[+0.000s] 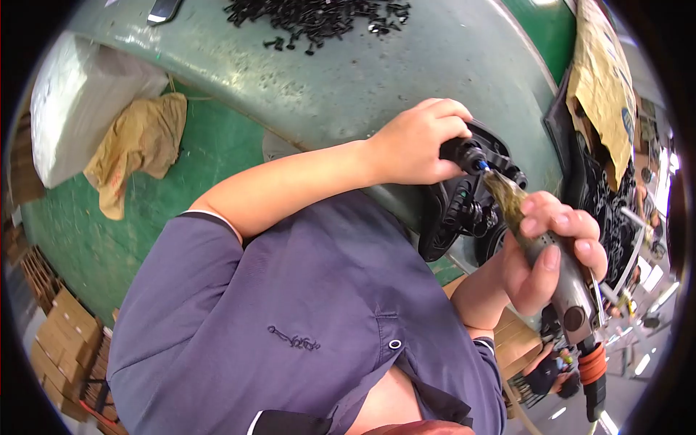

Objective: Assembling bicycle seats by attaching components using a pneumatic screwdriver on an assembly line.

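My left hand [424,141] is closed around a dark, rounded end of a black plastic assembly [457,206] at the table's edge. The assembly has curved frames and several round, wheel-like parts, some overlapping. Wrapped in my right hand [554,243] is a grey power screwdriver [569,297] with an orange band at its rear. Its nose is bound in yellowish tape and points up and left at the assembly. A small blue piece shows at the tip, right by the black part under my left fingers. Whether a screw sits there is too small to tell.
Loose black screws [312,18] lie piled on the green-grey table [326,80], with a phone [164,10] to their left. A brown paper sack [598,80] stands right. At left are a white wrapped bundle [69,109], a crumpled sack [145,141] and cardboard boxes [65,337].
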`<state>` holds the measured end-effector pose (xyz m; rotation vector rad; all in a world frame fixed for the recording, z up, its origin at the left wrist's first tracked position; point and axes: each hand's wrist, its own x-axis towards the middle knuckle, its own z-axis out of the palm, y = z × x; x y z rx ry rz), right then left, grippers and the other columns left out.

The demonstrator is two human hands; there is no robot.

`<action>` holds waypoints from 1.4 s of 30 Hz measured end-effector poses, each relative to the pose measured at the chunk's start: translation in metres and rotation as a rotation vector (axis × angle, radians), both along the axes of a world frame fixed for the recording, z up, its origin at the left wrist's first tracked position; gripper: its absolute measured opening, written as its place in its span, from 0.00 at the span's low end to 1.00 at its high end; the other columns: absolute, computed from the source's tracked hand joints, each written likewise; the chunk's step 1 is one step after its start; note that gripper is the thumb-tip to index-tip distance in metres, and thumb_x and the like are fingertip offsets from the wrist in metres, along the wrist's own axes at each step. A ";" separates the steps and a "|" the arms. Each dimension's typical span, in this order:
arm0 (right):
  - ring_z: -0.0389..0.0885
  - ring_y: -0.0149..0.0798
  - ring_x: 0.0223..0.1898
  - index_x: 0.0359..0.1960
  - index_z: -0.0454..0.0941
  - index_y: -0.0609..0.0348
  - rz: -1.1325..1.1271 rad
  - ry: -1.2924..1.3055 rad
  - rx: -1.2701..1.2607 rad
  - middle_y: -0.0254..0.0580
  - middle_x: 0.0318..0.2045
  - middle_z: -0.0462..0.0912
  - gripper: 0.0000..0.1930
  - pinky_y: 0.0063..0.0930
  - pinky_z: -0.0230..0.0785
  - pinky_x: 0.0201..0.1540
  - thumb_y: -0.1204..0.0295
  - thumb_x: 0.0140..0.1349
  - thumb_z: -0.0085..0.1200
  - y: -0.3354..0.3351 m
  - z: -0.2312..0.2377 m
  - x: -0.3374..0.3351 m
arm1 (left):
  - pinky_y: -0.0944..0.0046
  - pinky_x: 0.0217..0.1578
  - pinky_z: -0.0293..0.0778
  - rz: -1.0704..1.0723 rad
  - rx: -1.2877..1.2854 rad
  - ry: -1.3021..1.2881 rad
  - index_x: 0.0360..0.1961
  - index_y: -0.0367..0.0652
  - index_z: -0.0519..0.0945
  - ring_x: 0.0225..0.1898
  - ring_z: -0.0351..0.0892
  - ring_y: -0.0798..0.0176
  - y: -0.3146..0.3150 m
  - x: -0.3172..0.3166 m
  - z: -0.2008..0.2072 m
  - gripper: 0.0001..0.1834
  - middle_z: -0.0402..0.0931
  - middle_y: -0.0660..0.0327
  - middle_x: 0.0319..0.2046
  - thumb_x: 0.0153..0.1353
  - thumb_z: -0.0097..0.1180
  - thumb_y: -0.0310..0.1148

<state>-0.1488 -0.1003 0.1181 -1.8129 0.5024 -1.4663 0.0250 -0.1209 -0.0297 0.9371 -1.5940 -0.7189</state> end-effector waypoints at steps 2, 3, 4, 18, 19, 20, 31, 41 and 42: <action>0.80 0.43 0.32 0.61 0.66 0.56 0.034 0.035 -0.020 0.57 0.47 0.76 0.21 0.50 0.80 0.42 0.79 0.65 0.49 -0.003 -0.001 0.004 | 0.51 0.59 0.77 0.019 0.008 -0.002 0.45 0.41 0.83 0.56 0.80 0.45 0.005 0.003 -0.004 0.23 0.80 0.54 0.55 0.46 0.77 0.31; 0.80 0.43 0.32 0.61 0.66 0.57 0.033 0.056 -0.030 0.58 0.46 0.76 0.21 0.50 0.80 0.42 0.79 0.65 0.49 -0.003 0.000 0.003 | 0.51 0.59 0.77 0.021 0.012 0.010 0.45 0.41 0.83 0.56 0.80 0.45 0.004 0.002 -0.005 0.23 0.80 0.54 0.55 0.46 0.77 0.31; 0.80 0.43 0.32 0.61 0.66 0.57 0.033 0.067 -0.026 0.58 0.46 0.76 0.21 0.50 0.80 0.42 0.79 0.65 0.49 -0.003 0.002 0.002 | 0.51 0.59 0.77 0.006 0.005 0.019 0.45 0.41 0.83 0.57 0.80 0.45 0.003 0.000 -0.005 0.23 0.80 0.54 0.55 0.46 0.76 0.30; 0.81 0.44 0.32 0.56 0.65 0.57 -0.052 0.087 0.028 0.57 0.43 0.77 0.18 0.51 0.82 0.44 0.81 0.67 0.52 -0.006 -0.028 0.025 | 0.52 0.60 0.76 0.018 -0.013 0.061 0.42 0.41 0.83 0.57 0.79 0.46 0.003 0.001 -0.007 0.22 0.80 0.55 0.54 0.43 0.76 0.30; 0.82 0.46 0.32 0.52 0.65 0.57 -0.036 0.108 0.032 0.56 0.41 0.80 0.15 0.49 0.83 0.42 0.81 0.68 0.54 -0.010 -0.026 0.028 | 0.52 0.60 0.76 0.007 -0.015 0.062 0.42 0.41 0.83 0.57 0.79 0.46 0.002 0.001 -0.007 0.22 0.80 0.55 0.54 0.43 0.76 0.30; 0.83 0.46 0.32 0.50 0.65 0.57 -0.059 0.096 0.059 0.55 0.39 0.80 0.15 0.47 0.83 0.42 0.82 0.68 0.55 -0.011 -0.030 0.033 | 0.51 0.59 0.76 0.011 -0.019 0.066 0.42 0.41 0.83 0.57 0.79 0.46 0.001 0.002 -0.008 0.22 0.80 0.55 0.54 0.44 0.77 0.30; 0.83 0.40 0.37 0.55 0.66 0.55 -0.056 0.148 0.153 0.57 0.50 0.80 0.19 0.41 0.80 0.47 0.84 0.67 0.56 0.005 -0.011 0.024 | 0.51 0.60 0.76 -0.026 0.016 -0.015 0.44 0.39 0.83 0.58 0.79 0.45 0.007 0.009 0.006 0.24 0.80 0.53 0.55 0.44 0.77 0.31; 0.80 0.39 0.30 0.55 0.68 0.55 -0.107 -0.177 0.127 0.51 0.43 0.77 0.18 0.43 0.78 0.40 0.79 0.65 0.55 0.027 0.008 -0.020 | 0.53 0.44 0.79 0.464 0.065 -0.590 0.44 0.40 0.83 0.42 0.82 0.50 -0.031 0.118 0.009 0.15 0.81 0.55 0.40 0.59 0.72 0.33; 0.80 0.39 0.31 0.54 0.68 0.55 -0.101 -0.203 0.151 0.50 0.43 0.77 0.17 0.43 0.78 0.41 0.80 0.66 0.55 0.028 0.008 -0.020 | 0.53 0.44 0.79 0.489 0.006 -0.654 0.44 0.40 0.84 0.41 0.82 0.49 -0.042 0.118 0.006 0.14 0.81 0.55 0.40 0.59 0.72 0.33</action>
